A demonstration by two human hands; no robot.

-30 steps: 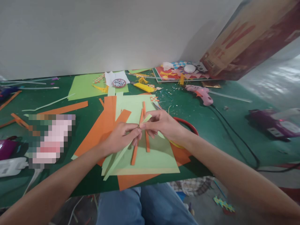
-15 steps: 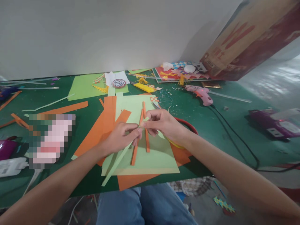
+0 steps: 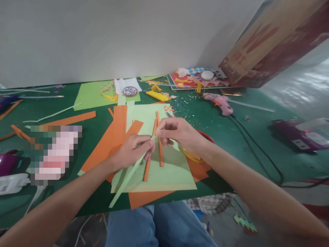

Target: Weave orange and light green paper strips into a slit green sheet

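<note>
From my remote seat I saw the left hand (image 3: 135,149) with thumb and forefinger pinching a pale green strip (image 3: 130,178) close to its upper end, while the right hand (image 3: 180,133) had its fingertips pressed together on the very tip, apparently so that one grip steadied the paper and the other worked the end. The strip hung above the pale green sheet (image 3: 172,180), its long tail slanting past that sheet's near-left corner, which I judged kept the loose length out of the fingers' way. Two narrow orange strips (image 3: 161,156) lay on the sheet beneath the hands, presumably within easy reach. Orange paper (image 3: 99,156) spread out left of the sheet, and a red-and-yellow curved thing (image 3: 192,157) sat at its right edge, partly under the right forearm. Beyond the sheet's far edge lay a yellow-handled cutter (image 3: 157,96). The front edge of the table (image 3: 246,154) ran just nearer than the sheet, leaving little room that way; to the sheet's right I had more, bounded by a pink glue gun (image 3: 223,105) and its black cord (image 3: 257,147).
</note>
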